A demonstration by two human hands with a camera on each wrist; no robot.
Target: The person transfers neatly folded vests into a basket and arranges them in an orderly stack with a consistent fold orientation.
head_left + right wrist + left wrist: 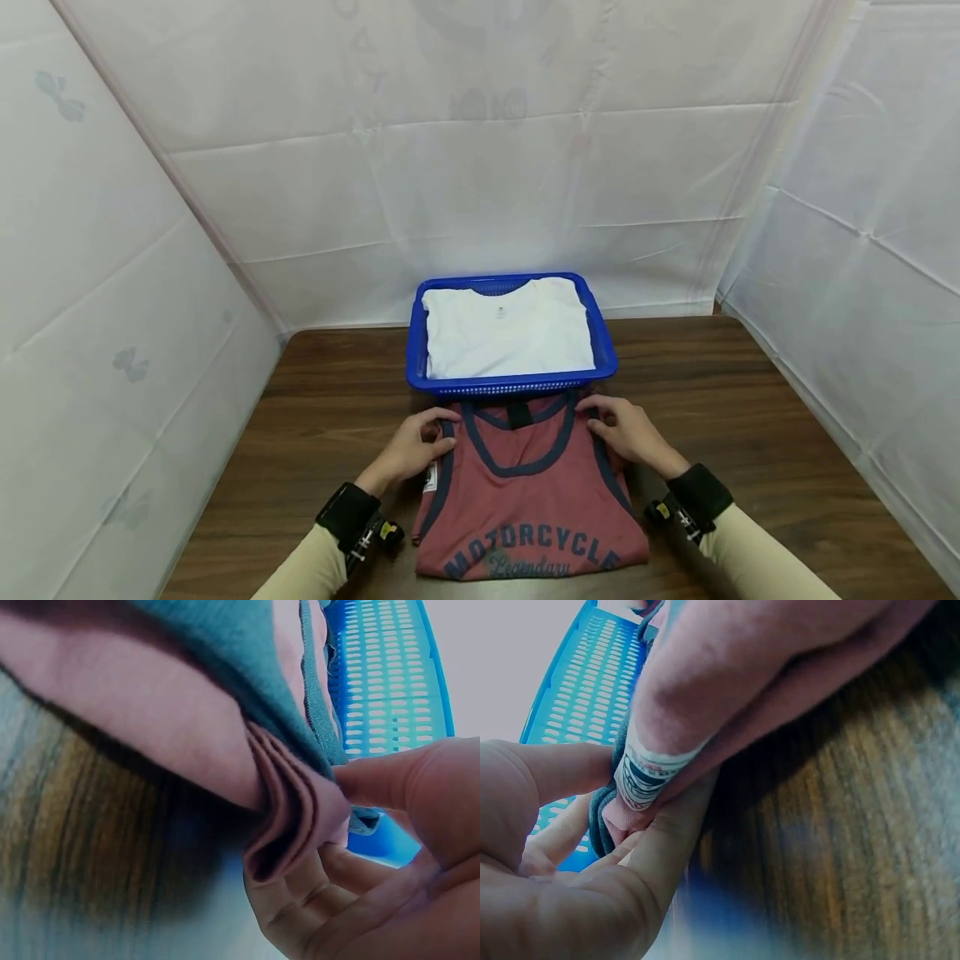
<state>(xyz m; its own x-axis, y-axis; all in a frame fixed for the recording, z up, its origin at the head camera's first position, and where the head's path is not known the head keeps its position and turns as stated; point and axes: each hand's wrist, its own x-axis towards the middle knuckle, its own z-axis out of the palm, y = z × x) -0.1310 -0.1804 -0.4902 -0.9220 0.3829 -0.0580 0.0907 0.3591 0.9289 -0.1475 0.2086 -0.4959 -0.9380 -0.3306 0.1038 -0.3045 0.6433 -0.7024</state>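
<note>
A folded red tank top (525, 500) with dark blue trim and "MOTORCYCLE Legendary" lettering lies before me, neckline toward the basket. My left hand (412, 443) pinches its left shoulder edge; in the left wrist view, thumb and fingers (667, 847) close on the trim beside a white printed label (649, 776). On the other side my right hand (626, 429) grips the right shoulder edge, and the right wrist view shows the folded layers (289, 817) between thumb and fingers. Just behind the collar stands a blue basket (512, 385) with a folded white shirt (510, 333) in it.
The brown wooden table (322, 400) extends to both sides of the tank top. White cloth sheets hang as a back wall (480, 192), a left wall (135, 292) and a right wall (862, 250). The basket stands close to the table's back edge.
</note>
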